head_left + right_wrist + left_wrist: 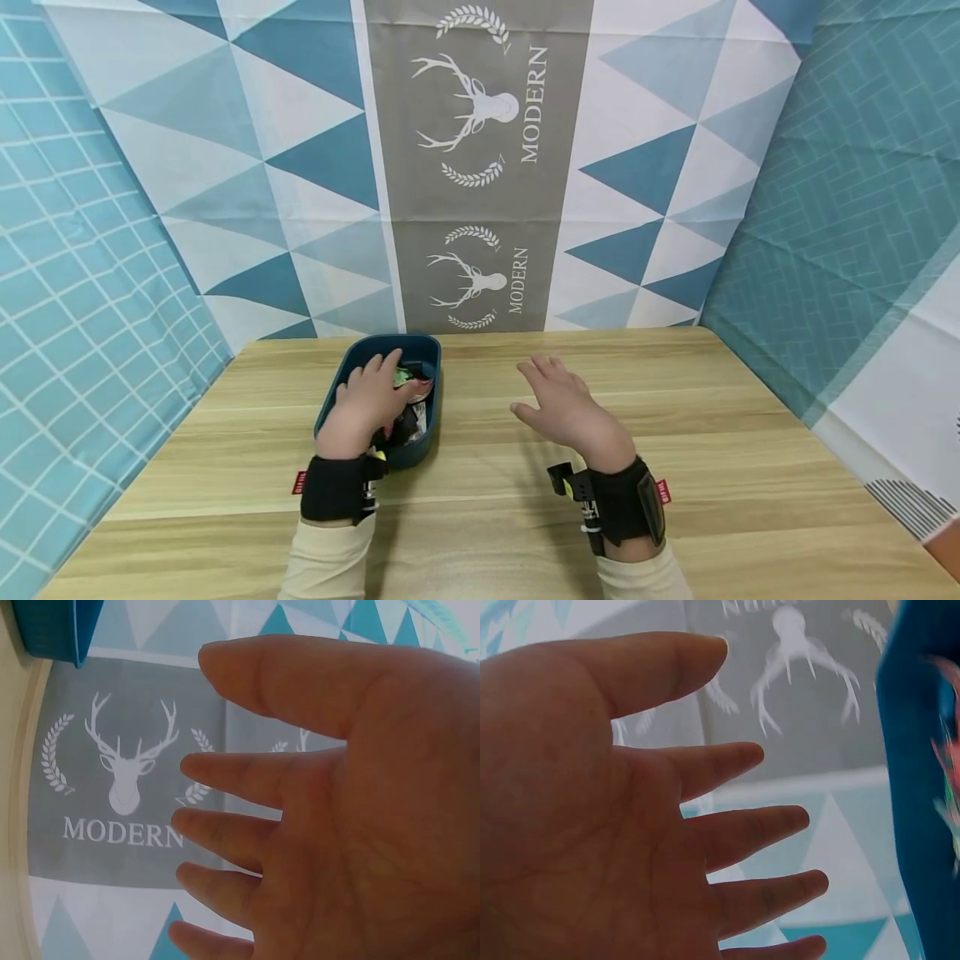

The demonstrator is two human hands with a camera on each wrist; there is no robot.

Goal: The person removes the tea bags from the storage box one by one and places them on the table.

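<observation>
A dark blue bin (433, 442) with rounded corners stands on the left part of the table. Inside it lie several small packets (422, 392), some black, some green, red and white; their exact kind cannot be made out. My left hand (369, 400) hovers over the bin with its fingers spread, hiding part of the contents. In the left wrist view the palm (607, 817) holds nothing, and the bin's wall (904, 787) is at the right edge. My right hand (566, 404) is raised above the table to the right of the bin, fingers extended, its palm (360, 825) bare.
The wooden table (480, 533) reaches back to a patterned cloth wall (472, 192) with deer heads. A blue tiled sheet (112, 225) borders the left side, a teal one (847, 208) the right. Each wrist carries a black strap (330, 489) with a small camera.
</observation>
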